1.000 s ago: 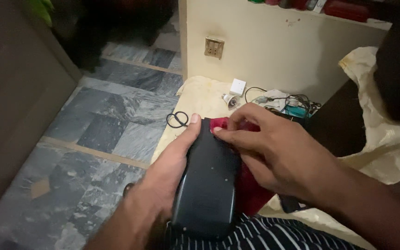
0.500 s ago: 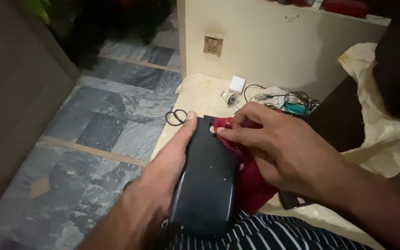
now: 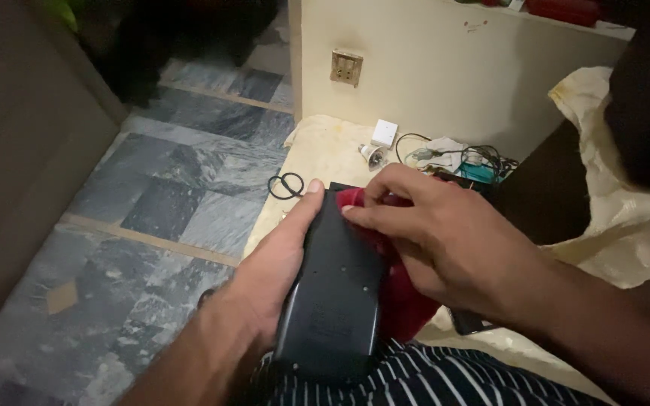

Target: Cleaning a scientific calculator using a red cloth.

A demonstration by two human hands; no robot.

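A dark oblong device (image 3: 334,293) with a plastic back and small screw holes lies lengthwise over my lap. My left hand (image 3: 276,259) grips its left side, thumb up at its far end. My right hand (image 3: 445,237) rests on a red cloth (image 3: 404,301) bunched along the device's right edge, fingertips pinching the cloth at the device's top corner. The underside of the device is hidden.
A cream cloth (image 3: 325,150) covers the floor ahead, carrying black scissors (image 3: 286,185), a white adapter (image 3: 384,133), a small bulb (image 3: 372,156) and tangled cables (image 3: 464,159). A wall socket (image 3: 346,68) sits on the cream wall. Grey stone tiles (image 3: 152,203) lie left; a striped fabric (image 3: 415,380) covers my lap.
The view has shifted slightly. My right fingertips have moved a little along the red cloth at the device's top; my left hand keeps the same grip.
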